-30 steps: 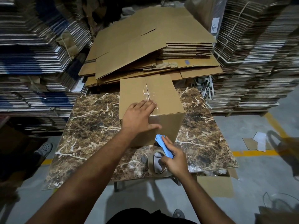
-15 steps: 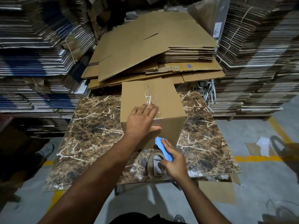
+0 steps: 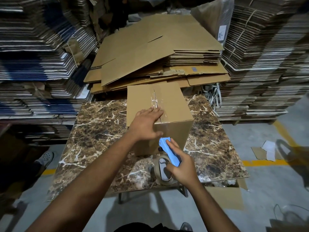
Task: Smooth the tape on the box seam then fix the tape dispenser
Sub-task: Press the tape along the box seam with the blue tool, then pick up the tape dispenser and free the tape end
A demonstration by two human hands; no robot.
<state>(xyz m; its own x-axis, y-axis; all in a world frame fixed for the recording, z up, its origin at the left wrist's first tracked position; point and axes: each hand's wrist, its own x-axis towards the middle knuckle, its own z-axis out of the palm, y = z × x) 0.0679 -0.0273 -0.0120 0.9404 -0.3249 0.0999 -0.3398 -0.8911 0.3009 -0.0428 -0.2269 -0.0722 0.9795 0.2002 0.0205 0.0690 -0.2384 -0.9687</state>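
A closed brown cardboard box point(image 3: 173, 104) stands on the marble-patterned table point(image 3: 100, 131). Clear tape point(image 3: 156, 99) runs along its top seam and shows wrinkles. My left hand point(image 3: 147, 123) lies flat on the box's near top edge, fingers spread over the tape, thumb down the front face. My right hand point(image 3: 181, 168) grips the blue handle of the tape dispenser point(image 3: 168, 151), which rests against the front of the box near the table's front edge. Its tape roll point(image 3: 160, 173) sits partly hidden under my right hand.
Flattened cardboard sheets point(image 3: 155, 52) are piled behind the table. Tall stacks of bundled flat cartons rise at the left point(image 3: 33, 56) and right point(image 3: 267, 56). A yellow floor line point(image 3: 264, 162), paper scraps and an open carton under the table's right corner point(image 3: 224, 196) are nearby.
My left hand has slid a little farther up along the taped seam, fingers flatter and more spread. The right hand and dispenser stay about where they were.
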